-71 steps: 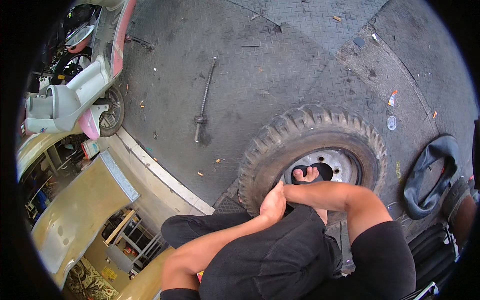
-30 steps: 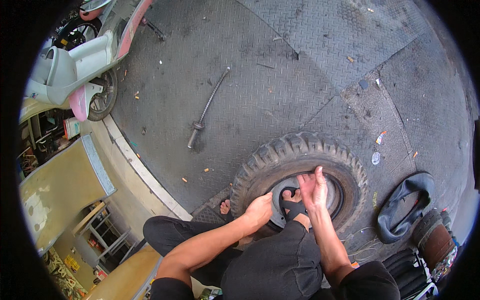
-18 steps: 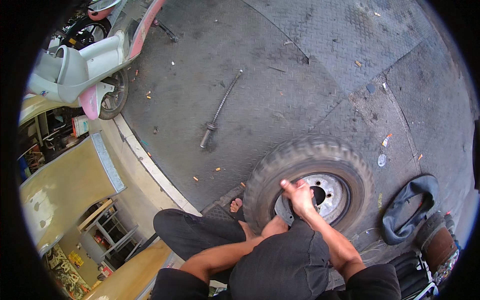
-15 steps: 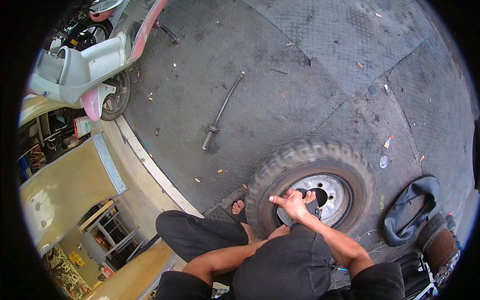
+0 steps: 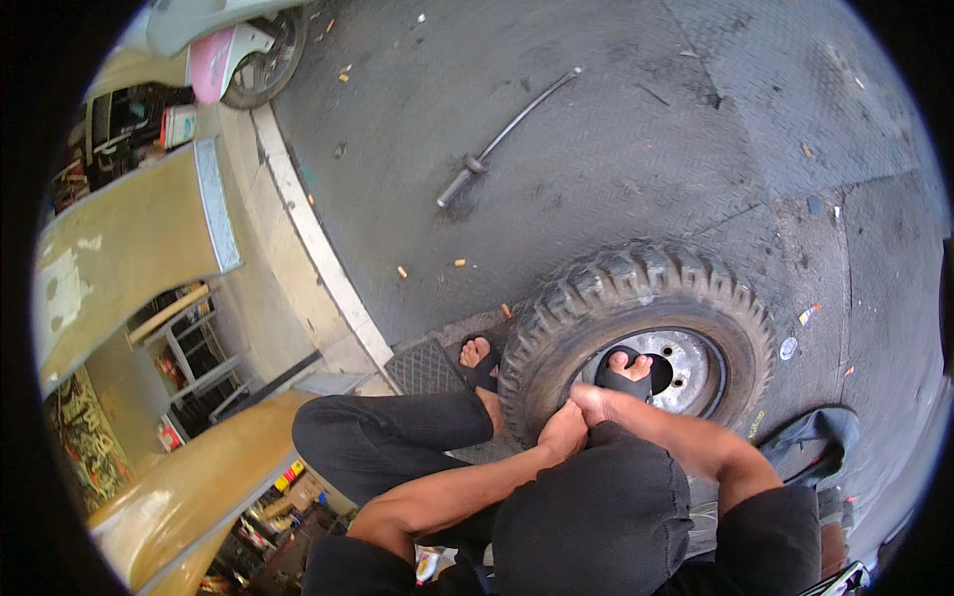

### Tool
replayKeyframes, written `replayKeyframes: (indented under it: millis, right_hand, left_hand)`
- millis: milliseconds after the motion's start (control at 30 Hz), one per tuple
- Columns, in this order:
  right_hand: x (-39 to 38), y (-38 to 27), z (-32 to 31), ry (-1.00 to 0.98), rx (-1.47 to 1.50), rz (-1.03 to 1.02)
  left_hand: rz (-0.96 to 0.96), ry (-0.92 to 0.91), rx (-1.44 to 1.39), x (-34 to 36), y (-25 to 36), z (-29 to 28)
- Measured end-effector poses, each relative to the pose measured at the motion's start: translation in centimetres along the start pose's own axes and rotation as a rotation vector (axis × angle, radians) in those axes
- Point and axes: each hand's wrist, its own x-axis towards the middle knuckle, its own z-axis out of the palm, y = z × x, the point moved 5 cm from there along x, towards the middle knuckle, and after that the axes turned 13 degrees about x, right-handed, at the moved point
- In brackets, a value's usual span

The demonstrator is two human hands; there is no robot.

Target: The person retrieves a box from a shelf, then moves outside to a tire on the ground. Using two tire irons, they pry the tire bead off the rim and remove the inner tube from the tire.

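Note:
A chunky-treaded tyre [image 5: 542,363] on a grey steel rim [image 5: 686,368] lies flat on the floor in front of me. My right foot in a black sandal [image 5: 626,375] rests on the wheel's centre. At the near side of the wheel, my left hand [image 5: 563,432] and my right hand [image 5: 590,402] are together, the right one just beyond the left. Both have closed fingers; what they grip, if anything, is hidden by the hands and my raised dark trouser knee [image 5: 591,512].
A long metal bar with a collar [image 5: 477,164] lies on the dark floor plates beyond the wheel. A black rubber tube [image 5: 815,437] sits at the right. To the left are a pale kerb [image 5: 318,248], yellowish panels [image 5: 129,233] and a scooter's front wheel [image 5: 263,74]. Cigarette butts are scattered about.
My right hand, open over the rim before, has drawn back to the near side and closed beside my left hand, which has come out from behind my knee. The view has shifted.

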Motion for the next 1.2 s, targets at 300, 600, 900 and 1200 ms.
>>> replayKeyframes:
  millis: [300,600,900,1200]
  right_hand:
    - [6.2,-3.2,3.9,-0.554,0.623,0.104]
    - [1.1,-14.1,-1.3,-0.758,0.943,-0.381]
    - [-1.3,-11.4,-2.8,-0.655,0.82,-0.279]
    - [3.5,-5.7,1.5,-0.631,0.775,0.045]
  left_hand:
    - [0.038,-0.105,0.015,-1.4,-0.4,-2.2]
    - [0.022,-0.04,-0.07,-1.3,-0.3,-1.7]
    - [0.018,-0.034,-0.069,-1.4,-0.7,-1.7]
    - [-0.032,-0.038,-0.006,-1.0,-0.9,-1.9]
